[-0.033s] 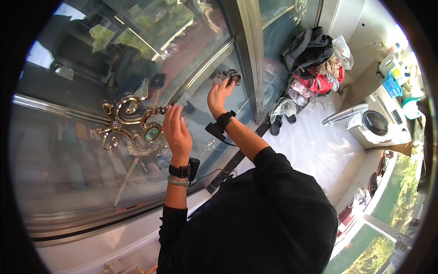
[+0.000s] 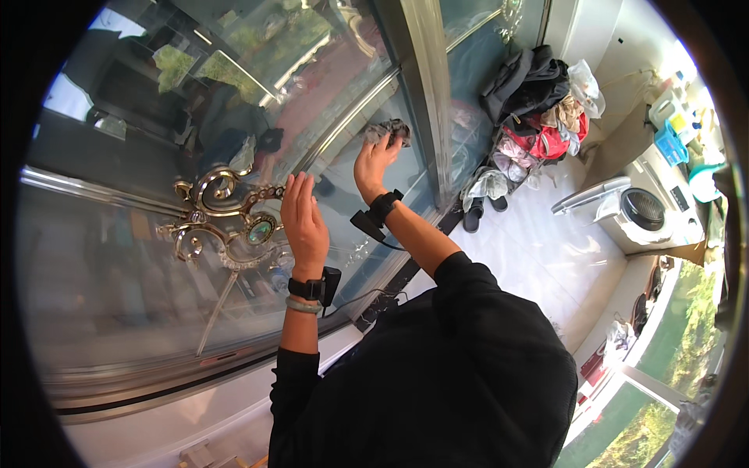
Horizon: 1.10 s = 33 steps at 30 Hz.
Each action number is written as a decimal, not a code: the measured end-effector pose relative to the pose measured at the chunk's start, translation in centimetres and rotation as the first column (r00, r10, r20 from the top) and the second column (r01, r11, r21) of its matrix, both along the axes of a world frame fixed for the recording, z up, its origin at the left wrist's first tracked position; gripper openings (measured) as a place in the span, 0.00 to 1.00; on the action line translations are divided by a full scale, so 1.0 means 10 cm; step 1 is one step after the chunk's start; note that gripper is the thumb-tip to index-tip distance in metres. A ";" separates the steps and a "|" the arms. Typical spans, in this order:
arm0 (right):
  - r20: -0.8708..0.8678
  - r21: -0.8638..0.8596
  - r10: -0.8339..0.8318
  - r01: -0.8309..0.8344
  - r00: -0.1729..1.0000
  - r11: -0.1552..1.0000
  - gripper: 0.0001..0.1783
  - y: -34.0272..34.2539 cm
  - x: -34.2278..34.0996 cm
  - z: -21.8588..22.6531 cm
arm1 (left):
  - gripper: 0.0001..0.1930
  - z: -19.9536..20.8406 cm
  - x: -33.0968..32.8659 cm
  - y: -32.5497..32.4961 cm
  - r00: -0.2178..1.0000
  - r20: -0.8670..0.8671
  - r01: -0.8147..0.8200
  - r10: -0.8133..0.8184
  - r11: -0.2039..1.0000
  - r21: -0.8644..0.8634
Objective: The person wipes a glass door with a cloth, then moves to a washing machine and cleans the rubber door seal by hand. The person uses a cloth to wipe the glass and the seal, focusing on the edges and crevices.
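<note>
A crumpled grey cloth point(image 2: 399, 128) is in my right hand point(image 2: 374, 165), whose fingers press it against the glass panel point(image 2: 343, 210) of a metal-framed door. My left hand point(image 2: 306, 226) is held up by the same glass, its fingers stretched out and nothing in it. Just left of it is a curling gold-coloured ornament point(image 2: 260, 229) with a greenish oval stone and small shiny beads. Whether the left fingertips touch the pane or the ornament, I cannot tell. Both wrists wear black straps with small black devices.
A metal door post point(image 2: 427, 93) rises right of the cloth. Beyond it are a pile of clothes and bags point(image 2: 538, 117) and dark slippers point(image 2: 473, 214) on the pale floor point(image 2: 538, 242). A washing machine point(image 2: 644, 209) stands at the right, its round door swung out.
My left hand has shifted very slightly upward on the picture, its fingers a little straighter. The right hand and the cloth have barely moved.
</note>
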State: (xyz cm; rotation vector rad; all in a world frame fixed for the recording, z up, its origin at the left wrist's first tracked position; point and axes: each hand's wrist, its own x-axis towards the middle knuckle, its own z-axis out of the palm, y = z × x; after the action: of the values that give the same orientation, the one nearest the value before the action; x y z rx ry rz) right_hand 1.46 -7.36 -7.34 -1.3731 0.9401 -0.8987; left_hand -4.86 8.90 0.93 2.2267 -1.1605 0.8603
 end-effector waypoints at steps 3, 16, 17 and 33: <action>0.305 -0.319 0.000 0.102 0.952 0.942 0.35 -0.16 0.12 0.25 | 0.22 0.00 0.16 -0.17 0.999 0.020 0.034 -0.036 0.995 0.096; 0.209 -0.398 0.095 -0.004 0.973 0.918 0.34 -0.71 0.10 -1.21 | 0.27 -0.16 0.29 -0.14 0.995 0.097 -0.050 0.024 0.958 0.281; 0.169 -0.323 0.094 -0.035 0.981 0.946 0.34 -0.70 0.12 -1.31 | 0.27 -0.16 0.29 -0.14 0.995 0.098 -0.045 0.018 0.960 0.276; 0.189 -0.512 0.331 -0.195 0.924 0.836 0.39 -0.02 0.03 -1.01 | 0.26 -0.15 0.28 -0.15 0.998 0.069 -0.024 0.006 0.963 0.268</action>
State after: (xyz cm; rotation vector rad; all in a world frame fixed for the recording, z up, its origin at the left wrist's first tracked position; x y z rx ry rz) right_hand 1.81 -7.58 -17.46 -1.7006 0.2990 -1.1176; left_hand -2.07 7.41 -0.57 2.4414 -1.3647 0.8320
